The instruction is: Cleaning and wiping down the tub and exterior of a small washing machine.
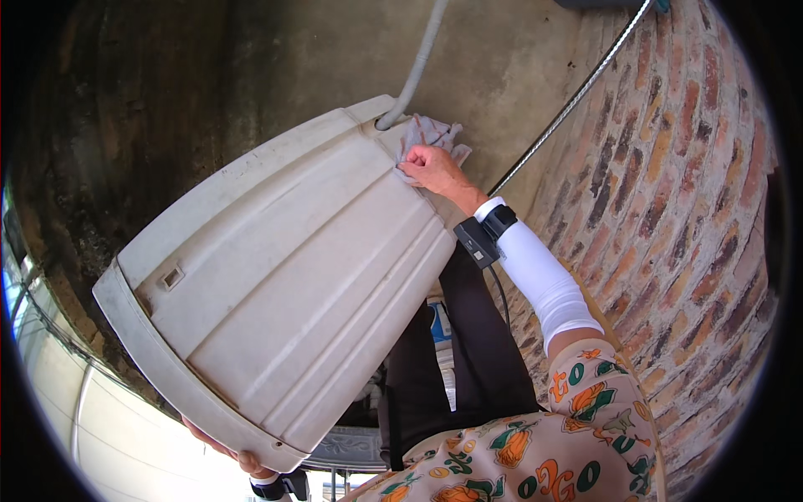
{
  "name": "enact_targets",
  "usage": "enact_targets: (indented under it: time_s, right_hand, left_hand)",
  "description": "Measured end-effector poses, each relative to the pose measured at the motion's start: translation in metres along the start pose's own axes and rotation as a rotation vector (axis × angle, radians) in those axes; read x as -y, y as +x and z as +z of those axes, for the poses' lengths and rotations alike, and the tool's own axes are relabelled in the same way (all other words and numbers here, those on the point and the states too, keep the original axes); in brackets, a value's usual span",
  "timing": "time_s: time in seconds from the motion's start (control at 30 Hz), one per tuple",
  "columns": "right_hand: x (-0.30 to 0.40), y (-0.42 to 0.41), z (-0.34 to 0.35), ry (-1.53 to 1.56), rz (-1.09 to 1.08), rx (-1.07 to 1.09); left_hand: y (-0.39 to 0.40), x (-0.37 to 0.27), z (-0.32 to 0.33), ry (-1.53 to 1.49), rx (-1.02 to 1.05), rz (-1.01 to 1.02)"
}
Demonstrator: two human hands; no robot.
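Observation:
A large off-white ribbed plastic housing [282, 270] lies tilted across the view in front of me. My right hand [433, 169] grips a crumpled greyish cloth [426, 133] against the housing's upper right end, beside the hole where a grey hose [414, 75] enters. At the lower left, my left hand [244, 461] holds the housing's rim, with the thumb on the edge and most of the fingers hidden beneath. A small square opening [171, 278] shows in the housing's surface near its wide end.
A brick wall [665, 188] rises on the right. A thin twisted rod or cable [571, 100] runs diagonally beside my right wrist. A stained concrete surface [313, 50] lies behind the housing. Below, a container with a blue label [441, 326] shows between my legs.

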State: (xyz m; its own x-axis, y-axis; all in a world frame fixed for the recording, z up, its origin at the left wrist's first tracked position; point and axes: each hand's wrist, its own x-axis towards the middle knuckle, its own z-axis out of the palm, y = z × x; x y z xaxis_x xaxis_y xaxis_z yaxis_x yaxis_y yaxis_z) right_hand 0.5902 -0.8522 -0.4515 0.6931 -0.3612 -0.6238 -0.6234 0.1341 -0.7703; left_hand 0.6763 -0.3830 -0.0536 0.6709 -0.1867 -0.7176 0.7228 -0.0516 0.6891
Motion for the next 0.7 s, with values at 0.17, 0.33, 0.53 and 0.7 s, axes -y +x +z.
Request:
enact_targets:
  time_s: [0.17, 0.33, 0.53, 0.7]
  right_hand:
    - [-0.014, 0.008, -0.004, 0.114, 0.199, 0.087]
    - [-0.025, -0.004, -0.014, -0.176, 0.12, -0.103]
    - [-0.008, -0.029, -0.007, -0.16, 0.103, 0.002]
    - [-0.007, -0.054, -0.027, -0.307, -0.03, 0.119]
  left_hand:
    - [-0.017, -0.012, -0.021, 0.006, 0.078, -0.188]
    - [-0.004, -0.005, -0.014, 0.23, 0.046, -0.036]
    - [0.032, -0.012, 0.056, 0.733, -0.288, 0.459]
    - [0.042, -0.015, 0.074, 0.785, -0.341, 0.548]
